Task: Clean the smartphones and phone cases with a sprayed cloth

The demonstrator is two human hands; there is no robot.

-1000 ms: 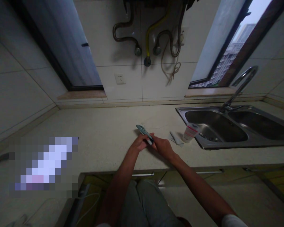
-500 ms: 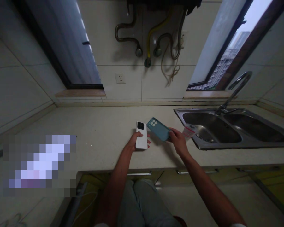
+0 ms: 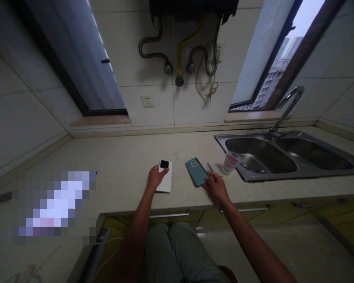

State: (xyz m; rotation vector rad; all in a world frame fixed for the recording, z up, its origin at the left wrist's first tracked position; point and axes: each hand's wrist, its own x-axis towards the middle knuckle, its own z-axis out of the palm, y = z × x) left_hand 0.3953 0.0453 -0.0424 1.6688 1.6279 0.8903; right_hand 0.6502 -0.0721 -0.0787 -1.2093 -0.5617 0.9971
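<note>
My left hand (image 3: 155,177) grips the left side of a white smartphone (image 3: 165,182), a finger or thumb lying across its back just below the black camera block. The phone is back side up, low at the counter; whether it rests fully on the surface I cannot tell. To its right, my right hand (image 3: 217,186) pinches the lower right corner of a teal phone case (image 3: 196,173), whose camera cutouts point away from me. Phone and case are apart. Beyond my right fingers lies a thin stick-like object (image 3: 210,167), partly hidden.
A clear plastic cup (image 3: 230,163) with red print stands beside the steel double sink (image 3: 253,181) and its tap (image 3: 290,98). The pale counter (image 3: 120,157) runs along the tiled wall. At left is a pixelated bright patch (image 3: 59,204). Pipes (image 3: 179,59) hang above.
Both hands have come lower and nearer to me. The phone has moved left, away from the case, and my left hand has shifted up along it. The cup and stick now show more.
</note>
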